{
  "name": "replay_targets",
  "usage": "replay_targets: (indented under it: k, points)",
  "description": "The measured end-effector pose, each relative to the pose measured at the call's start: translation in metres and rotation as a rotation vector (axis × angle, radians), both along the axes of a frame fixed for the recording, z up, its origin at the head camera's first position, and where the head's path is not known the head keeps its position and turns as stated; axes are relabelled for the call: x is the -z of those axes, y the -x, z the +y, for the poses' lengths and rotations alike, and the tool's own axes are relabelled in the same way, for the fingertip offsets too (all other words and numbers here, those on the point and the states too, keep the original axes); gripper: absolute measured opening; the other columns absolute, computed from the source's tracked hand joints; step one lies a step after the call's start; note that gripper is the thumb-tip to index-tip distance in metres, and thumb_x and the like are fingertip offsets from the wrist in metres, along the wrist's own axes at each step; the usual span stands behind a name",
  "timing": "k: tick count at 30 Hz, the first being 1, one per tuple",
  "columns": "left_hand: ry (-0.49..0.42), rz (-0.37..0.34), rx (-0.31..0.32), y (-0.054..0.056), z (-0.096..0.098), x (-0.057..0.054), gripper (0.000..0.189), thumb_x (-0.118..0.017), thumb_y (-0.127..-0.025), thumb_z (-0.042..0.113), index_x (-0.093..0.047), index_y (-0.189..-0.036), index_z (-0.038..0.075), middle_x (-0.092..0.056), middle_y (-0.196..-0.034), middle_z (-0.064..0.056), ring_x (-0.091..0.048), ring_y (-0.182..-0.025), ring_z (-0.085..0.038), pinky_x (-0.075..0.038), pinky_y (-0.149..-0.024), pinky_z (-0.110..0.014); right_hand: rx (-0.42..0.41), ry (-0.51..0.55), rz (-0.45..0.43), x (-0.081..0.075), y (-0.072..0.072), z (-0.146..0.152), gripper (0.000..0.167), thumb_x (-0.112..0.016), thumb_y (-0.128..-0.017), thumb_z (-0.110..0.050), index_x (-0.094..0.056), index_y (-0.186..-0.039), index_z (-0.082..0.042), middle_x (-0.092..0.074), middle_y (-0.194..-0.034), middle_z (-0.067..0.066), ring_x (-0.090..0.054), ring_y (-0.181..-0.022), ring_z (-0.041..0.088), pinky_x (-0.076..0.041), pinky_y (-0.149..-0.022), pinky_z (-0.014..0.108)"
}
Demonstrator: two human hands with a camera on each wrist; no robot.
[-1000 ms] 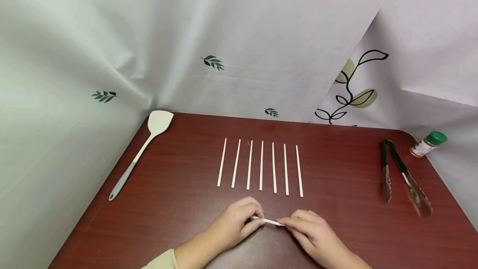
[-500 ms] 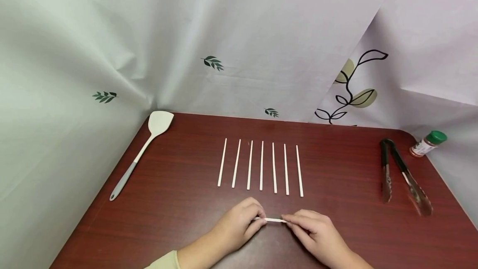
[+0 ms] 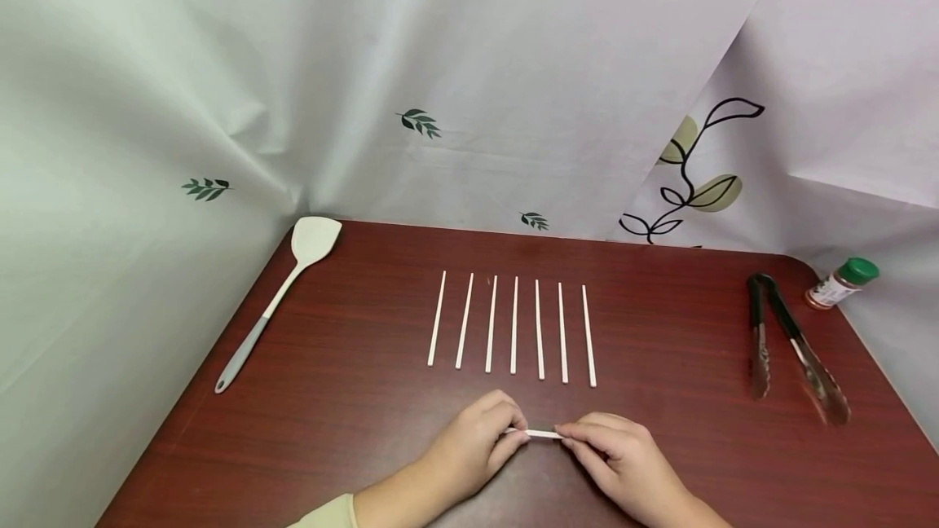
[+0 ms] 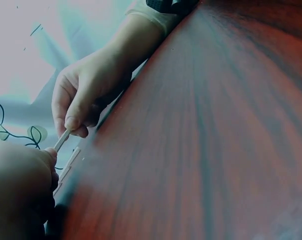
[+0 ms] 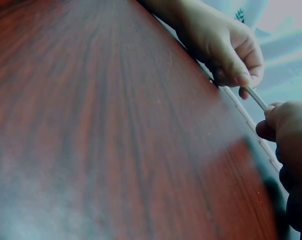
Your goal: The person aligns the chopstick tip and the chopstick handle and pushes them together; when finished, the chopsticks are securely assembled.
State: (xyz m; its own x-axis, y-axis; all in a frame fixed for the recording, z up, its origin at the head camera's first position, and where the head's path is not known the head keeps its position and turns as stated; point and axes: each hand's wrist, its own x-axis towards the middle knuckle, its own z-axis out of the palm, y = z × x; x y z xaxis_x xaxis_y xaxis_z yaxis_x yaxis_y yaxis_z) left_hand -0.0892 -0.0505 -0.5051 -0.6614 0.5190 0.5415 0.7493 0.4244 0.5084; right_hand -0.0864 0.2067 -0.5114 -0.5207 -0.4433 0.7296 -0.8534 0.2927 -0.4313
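Between the two hands lies a slim white chopstick (image 3: 543, 433), crosswise and close over the table in the head view. My left hand (image 3: 477, 438) pinches its left end between thumb and fingers. At the other end, the thumb and fingertips of my right hand (image 3: 616, 455) pinch it too, so only the middle shows. In the left wrist view the chopstick (image 4: 62, 140) bridges both hands; the right wrist view shows the chopstick (image 5: 256, 98) likewise. Beyond the hands, several matching white chopsticks (image 3: 513, 324) lie side by side in a spaced row.
A white spatula (image 3: 282, 288) with a grey handle lies along the left side of the dark red table (image 3: 330, 430). Black-handled metal tongs (image 3: 788, 324) rest spread on the right, near a green-capped spice jar (image 3: 839, 283). Pale curtains (image 3: 477, 63) enclose the back and sides.
The held chopstick has turned from a slight slant to nearly level. Both hands have shifted a little to the right, the left one more. The row of chopsticks stays put.
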Motion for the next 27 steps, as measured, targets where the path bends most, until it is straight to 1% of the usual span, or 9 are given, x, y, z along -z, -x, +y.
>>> replay_targets:
  k: [5, 10, 14, 17, 19, 20, 21, 24, 27]
  points:
    - [-0.003, -0.060, 0.004, -0.001, 0.002, 0.000, 0.016, -0.079, -0.095, 0.011, -0.063, -0.094, 0.013, -0.065, -0.101, 0.004, -0.063, -0.093, -0.004, -0.050, -0.086, -0.014, 0.024, 0.010, 0.006, -0.002, -0.004, -0.003, 0.025, -0.062, -0.110, -0.023, -0.080, -0.106, -0.005, -0.075, -0.092, 0.000, -0.070, -0.078, 0.009, -0.053, -0.072, 0.017]
    - [0.015, -0.084, 0.018, -0.001, 0.005, -0.001, 0.017, -0.078, -0.096, 0.011, -0.062, -0.094, 0.013, -0.066, -0.101, 0.003, -0.063, -0.093, -0.005, -0.050, -0.085, -0.013, 0.065, 0.018, 0.015, -0.003, -0.009, -0.004, 0.025, -0.062, -0.110, -0.024, -0.080, -0.104, -0.007, -0.074, -0.091, -0.002, -0.069, -0.077, 0.009, -0.053, -0.072, 0.017]
    - [0.023, -0.080, 0.010, -0.001, 0.008, -0.001, 0.015, -0.077, -0.096, 0.011, -0.062, -0.095, 0.013, -0.065, -0.101, 0.004, -0.062, -0.092, -0.004, -0.050, -0.085, -0.013, 0.148, 0.008, 0.016, -0.001, -0.010, -0.002, 0.026, -0.062, -0.110, -0.029, -0.080, -0.102, -0.012, -0.074, -0.093, -0.005, -0.070, -0.080, 0.010, -0.052, -0.076, 0.019]
    - [0.050, -0.080, 0.000, 0.000, 0.010, -0.001, 0.012, -0.076, -0.098, 0.013, -0.064, -0.100, 0.012, -0.064, -0.103, 0.004, -0.061, -0.093, -0.004, -0.050, -0.086, -0.016, 0.244, -0.021, -0.011, -0.002, -0.009, -0.001, 0.023, -0.066, -0.108, -0.033, -0.081, -0.100, -0.017, -0.075, -0.096, -0.008, -0.069, -0.084, 0.010, -0.045, -0.085, 0.023]
    - [0.093, -0.056, -0.004, 0.000, 0.011, -0.002, 0.013, -0.074, -0.099, 0.016, -0.066, -0.108, 0.012, -0.064, -0.107, 0.004, -0.062, -0.096, -0.005, -0.052, -0.089, -0.021, 0.317, -0.057, -0.035, -0.003, -0.008, 0.000, 0.013, -0.074, -0.102, -0.031, -0.081, -0.099, -0.021, -0.075, -0.098, -0.011, -0.067, -0.087, 0.010, -0.038, -0.089, 0.029]
    - [0.111, -0.037, -0.005, 0.000, 0.011, -0.002, 0.015, -0.074, -0.099, 0.016, -0.067, -0.112, 0.012, -0.065, -0.108, 0.004, -0.063, -0.097, -0.006, -0.053, -0.089, -0.023, 0.350, -0.077, -0.047, -0.003, -0.006, 0.001, 0.007, -0.078, -0.098, -0.029, -0.081, -0.098, -0.022, -0.075, -0.098, -0.013, -0.065, -0.088, 0.010, -0.035, -0.088, 0.031]
    - [0.129, -0.012, -0.006, 0.001, 0.011, -0.002, 0.018, -0.073, -0.099, 0.015, -0.067, -0.115, 0.012, -0.066, -0.109, 0.005, -0.063, -0.097, -0.007, -0.053, -0.089, -0.026, 0.376, -0.098, -0.064, -0.004, -0.005, 0.002, 0.005, -0.081, -0.094, -0.026, -0.081, -0.098, -0.023, -0.075, -0.099, -0.014, -0.064, -0.090, 0.010, -0.033, -0.088, 0.034]
    - [0.165, 0.096, -0.009, 0.002, 0.010, -0.001, 0.024, -0.073, -0.096, 0.014, -0.070, -0.119, 0.016, -0.070, -0.110, 0.008, -0.063, -0.097, -0.009, -0.051, -0.085, -0.030, 0.402, -0.139, -0.099, -0.007, 0.001, 0.007, 0.019, -0.088, -0.082, -0.016, -0.081, -0.098, -0.025, -0.074, -0.100, -0.018, -0.061, -0.093, 0.010, -0.032, -0.087, 0.038]
    - [0.166, 0.159, 0.028, 0.005, 0.010, 0.000, 0.024, -0.073, -0.095, 0.013, -0.074, -0.117, 0.020, -0.072, -0.112, 0.012, -0.062, -0.098, -0.009, -0.047, -0.082, -0.027, 0.385, -0.172, -0.124, -0.009, 0.009, 0.016, 0.021, -0.091, -0.079, -0.018, -0.081, -0.097, -0.025, -0.073, -0.100, -0.018, -0.062, -0.096, 0.010, -0.034, -0.085, 0.040]
